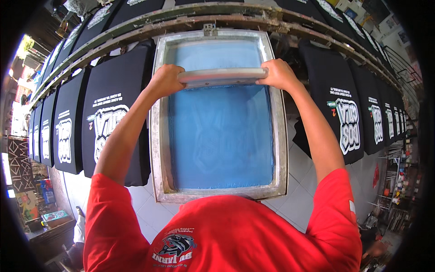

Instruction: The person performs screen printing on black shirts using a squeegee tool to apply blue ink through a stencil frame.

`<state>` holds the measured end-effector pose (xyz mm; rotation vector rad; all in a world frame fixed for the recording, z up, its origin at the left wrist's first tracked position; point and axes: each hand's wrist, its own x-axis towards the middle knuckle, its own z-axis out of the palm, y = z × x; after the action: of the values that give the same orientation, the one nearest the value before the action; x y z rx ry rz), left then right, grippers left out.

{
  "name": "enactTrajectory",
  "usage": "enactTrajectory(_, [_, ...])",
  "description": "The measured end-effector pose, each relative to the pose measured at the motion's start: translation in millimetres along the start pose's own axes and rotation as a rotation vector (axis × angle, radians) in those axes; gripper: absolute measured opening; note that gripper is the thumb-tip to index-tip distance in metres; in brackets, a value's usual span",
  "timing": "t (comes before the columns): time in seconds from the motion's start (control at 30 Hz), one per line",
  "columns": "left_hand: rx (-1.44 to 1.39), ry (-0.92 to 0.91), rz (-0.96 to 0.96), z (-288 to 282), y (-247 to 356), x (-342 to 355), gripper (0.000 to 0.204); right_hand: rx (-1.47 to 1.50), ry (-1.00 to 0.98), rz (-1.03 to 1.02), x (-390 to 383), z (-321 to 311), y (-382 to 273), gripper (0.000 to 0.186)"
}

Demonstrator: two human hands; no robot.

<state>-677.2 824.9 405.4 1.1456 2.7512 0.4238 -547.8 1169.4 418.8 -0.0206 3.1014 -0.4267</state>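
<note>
A long pale squeegee [222, 76] lies across the far part of a screen-printing frame [280, 149]. My left hand [166, 80] is closed round its left end, and my right hand [279, 74] grips the right end. Both arms reach forward from red sleeves. Blue mesh [222, 140] fills the frame, with a faint lettering shape in its middle. Beyond the squeegee the mesh looks paler. A metal hinge clamp [210, 30] sits at the frame's far edge on the rail. Whatever lies beneath the mesh is hidden.
Black printed T-shirts [118, 86] hang over boards on the left, and more black shirts [333, 86] on the right. A long rail [190, 21] curves across behind. Crowded shelves [394, 181] stand at far right. Pale floor tiles [297, 199] show below.
</note>
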Motion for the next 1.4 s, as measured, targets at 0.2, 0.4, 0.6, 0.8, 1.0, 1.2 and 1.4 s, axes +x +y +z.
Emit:
enactTrajectory(0.2, [0.000, 0.153, -0.033, -23.2, 60.9, -92.9, 0.032, -0.035, 0.187, -0.013, -93.5, -26.9, -47.9, 0.031])
enactTrajectory(0.4, [-0.049, 0.282, 0.137, 35.8, 100.2, -247.4, 0.032, -0.104, 0.281, -0.004, -257.3, 18.2, -103.9, 0.029])
enactTrajectory(0.6, [-0.090, 0.297, 0.134, 91.4, 131.4, -329.4, 0.033, -0.057, 0.428, -0.028, -348.8, 100.1, -120.0, 0.034])
enactTrajectory(0.8, [-0.080, 0.299, 0.116, 110.1, 135.5, -350.0, 0.038, -0.042, 0.450, -0.037, -366.1, 129.2, -120.7, 0.039])
enactTrajectory(1.0, [-0.141, 0.227, 0.116, 112.1, 141.4, -361.9, 0.045, 0.059, 0.365, -0.016, -378.8, 126.1, -130.5, 0.053])
enactTrajectory(1.2, [-0.192, 0.533, -0.286, 111.2, 104.1, -369.7, 0.043, 0.327, 0.691, 0.295, -384.1, 130.2, -96.3, 0.052])
enactTrajectory(1.4, [-0.736, 0.283, -0.919, 136.0, 37.2, -353.9, 0.049, 0.938, 0.271, 0.835, -361.2, 167.4, -35.1, 0.048])
